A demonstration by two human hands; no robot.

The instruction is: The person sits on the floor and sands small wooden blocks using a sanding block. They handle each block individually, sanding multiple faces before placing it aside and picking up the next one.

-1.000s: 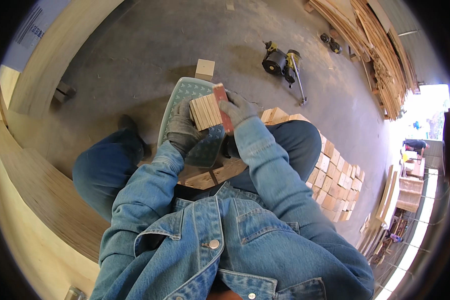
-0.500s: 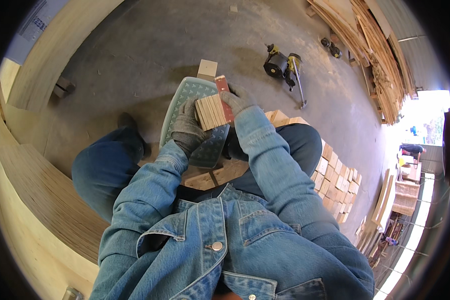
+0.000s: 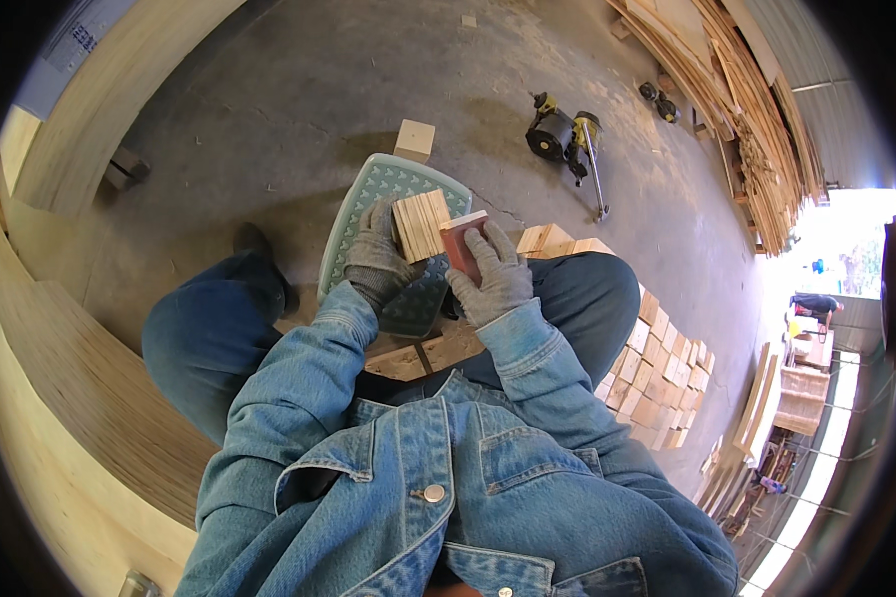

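My left hand (image 3: 376,251), in a grey knit glove, grips a pale wooden block (image 3: 421,225) whose face shows plywood-like stripes. My right hand (image 3: 498,275), gloved alike, is closed round a reddish-brown sanding block (image 3: 460,253), with its narrow pale edge turned up. The sanding block lies beside the right side of the wooden block; whether the two touch is hard to tell. Both hands are above a pale green plastic stool (image 3: 351,204) with a pattern of raised marks, between my knees. A loose wooden block (image 3: 415,140) sits just past the stool's far edge.
On the right, by my knee, wooden blocks (image 3: 657,368) stand in a large stack. A black and yellow power tool (image 3: 558,134) rests on the concrete floor (image 3: 299,70) ahead. Long boards (image 3: 757,129) are piled far right; thick sheets (image 3: 100,388) flank me on the left.
My right hand has drawn back toward me and turned, tilting the sanding block away from the wooden block's side face. The left hand keeps its hold, nearly still.
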